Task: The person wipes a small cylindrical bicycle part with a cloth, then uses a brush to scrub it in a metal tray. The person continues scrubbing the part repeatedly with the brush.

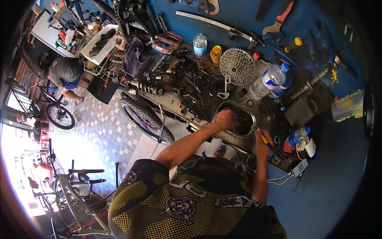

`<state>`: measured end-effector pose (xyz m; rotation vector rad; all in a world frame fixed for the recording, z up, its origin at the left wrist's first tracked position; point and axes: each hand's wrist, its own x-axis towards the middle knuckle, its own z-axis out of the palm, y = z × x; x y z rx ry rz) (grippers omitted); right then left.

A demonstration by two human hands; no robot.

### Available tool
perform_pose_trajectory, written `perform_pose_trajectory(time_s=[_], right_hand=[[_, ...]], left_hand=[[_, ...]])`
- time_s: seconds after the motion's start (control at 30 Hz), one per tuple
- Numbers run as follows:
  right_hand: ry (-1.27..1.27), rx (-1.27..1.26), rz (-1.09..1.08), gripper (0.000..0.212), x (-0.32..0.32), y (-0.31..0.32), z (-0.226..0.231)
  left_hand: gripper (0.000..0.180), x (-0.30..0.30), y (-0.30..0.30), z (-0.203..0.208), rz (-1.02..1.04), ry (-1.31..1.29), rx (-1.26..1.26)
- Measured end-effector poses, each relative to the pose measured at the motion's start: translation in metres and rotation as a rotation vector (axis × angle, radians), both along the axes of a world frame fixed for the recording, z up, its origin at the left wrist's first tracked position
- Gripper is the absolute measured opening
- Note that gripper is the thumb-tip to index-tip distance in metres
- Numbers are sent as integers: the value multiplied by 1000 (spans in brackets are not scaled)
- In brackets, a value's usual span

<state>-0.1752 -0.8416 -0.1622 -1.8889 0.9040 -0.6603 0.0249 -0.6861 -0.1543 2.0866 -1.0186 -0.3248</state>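
My left hand [225, 120] is over the near left side of an oval metal tray [249, 135] with a dark inside. Its fingers are curled down toward the tray, and whatever they hold is hidden. At the tray's right rim, my right hand [261, 140] is closed around a slim tool with a yellow and dark handle [264, 139]. The tool's working end is too small to make out. Just beyond the tray lie a small silvery metal part [224, 95] and a large bicycle cassette [237, 66].
Clear plastic bottles [262, 83] stand right of the cassette. Loose bike parts [167, 75] crowd the bench leftward. A bicycle wheel [145, 119] leans below its front edge. Tools hang on the blue wall [234, 16]. A phone [300, 168] with a white cable lies right. Another person [65, 71] bends over far left.
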Motion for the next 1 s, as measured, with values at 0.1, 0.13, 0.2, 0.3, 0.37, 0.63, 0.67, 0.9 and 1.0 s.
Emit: perform_pose_trajectory(time_s=[0.1,0.13,0.2,0.3,0.37,0.63,0.67,0.9,1.0], right_hand=[[-21,26,-101,29,-5,2,0],[4,22,-96,28,-11,2,-3],[48,11,-83,26,-19,-3,-5],[43,-6,-47,26,-9,3,0],[83,15,-8,27,3,7,9],[54,16,46,28,14,11,13],[54,10,52,28,14,9,12],[72,8,45,27,9,13,18],[102,-30,62,26,11,14,17]], left_hand=[[29,34,14,-23,106,-50,14],[28,44,22,-21,131,-130,-58],[31,76,33,-9,332,-144,51],[37,145,64,-16,429,-142,300],[39,171,82,-31,446,-143,381],[29,204,106,-29,368,5,133],[27,209,115,-28,371,30,64],[36,215,168,-9,182,-237,302],[53,189,158,-9,156,-267,556]])
